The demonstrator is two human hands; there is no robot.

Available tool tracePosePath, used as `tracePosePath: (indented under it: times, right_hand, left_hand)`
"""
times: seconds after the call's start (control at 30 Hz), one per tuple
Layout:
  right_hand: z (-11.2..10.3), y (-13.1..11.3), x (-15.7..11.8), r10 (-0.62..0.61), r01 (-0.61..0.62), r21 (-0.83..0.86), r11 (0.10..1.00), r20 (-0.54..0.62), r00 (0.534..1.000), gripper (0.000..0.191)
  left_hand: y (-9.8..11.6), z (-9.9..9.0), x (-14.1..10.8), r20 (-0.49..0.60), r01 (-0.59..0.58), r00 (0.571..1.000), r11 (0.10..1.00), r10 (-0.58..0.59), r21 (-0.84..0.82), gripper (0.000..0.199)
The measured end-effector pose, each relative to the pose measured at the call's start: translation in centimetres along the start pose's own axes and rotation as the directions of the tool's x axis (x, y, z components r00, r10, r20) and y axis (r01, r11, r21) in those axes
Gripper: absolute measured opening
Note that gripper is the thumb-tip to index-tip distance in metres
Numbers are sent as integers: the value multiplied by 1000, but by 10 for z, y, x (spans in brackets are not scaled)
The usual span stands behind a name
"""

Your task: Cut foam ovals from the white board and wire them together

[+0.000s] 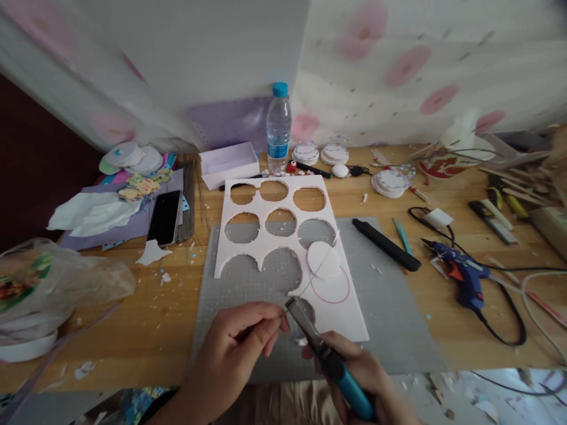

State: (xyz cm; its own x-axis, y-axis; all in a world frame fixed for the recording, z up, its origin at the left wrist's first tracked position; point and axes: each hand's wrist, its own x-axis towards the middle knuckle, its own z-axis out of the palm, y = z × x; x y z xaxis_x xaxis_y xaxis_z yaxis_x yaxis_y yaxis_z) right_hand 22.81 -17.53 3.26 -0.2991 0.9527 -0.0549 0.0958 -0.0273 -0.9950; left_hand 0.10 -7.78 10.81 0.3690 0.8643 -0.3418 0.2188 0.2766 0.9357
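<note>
At six o'clock: left fingers (262, 332) pinching thin wire (316, 272) angled toward one o'clock, right fingers (341, 342) clasping teal-handled tool (349, 386), tip just beside left.

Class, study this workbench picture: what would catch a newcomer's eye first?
Probably the white sheet riddled with round holes, mid-table on a grey mat. Next, the teal-handled tool in the right hand, and the blue-capped bottle standing behind the sheet.
</note>
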Motion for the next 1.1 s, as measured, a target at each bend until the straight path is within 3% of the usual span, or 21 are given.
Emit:
tracePosePath:
  times: [0.17,0.3,0.4,0.57,0.9,1.1]
  right_hand:
    - [-1,0,4,-27,24,58,998,54,998,23]
    - [0,-3,12,-46,35,87,996,140,989,17]
    - [0,-10,14,-17,11,41,999,145,989,21]
    - [-6,-15,13,46,-36,-75,997,139,989,29]
    - [-6,-17,15,8,-4,-82,997,56,998,25]
    - [-6,-15,16,28,-21,-87,996,83,996,24]
  left_hand:
    - [-3,-4,1,253,235,956,905,-150,-354,28]
    - [-4,-2,1,445,511,850,653,-283,-560,27]
    - [-4,-1,1,489,573,817,527,-306,-628,22]
    - [-8,0,5,425,519,855,535,-299,-667,20]
    - [-10,1,5,436,521,851,563,-292,-641,18]
    - [-10,2,5,411,496,866,592,-284,-635,17]
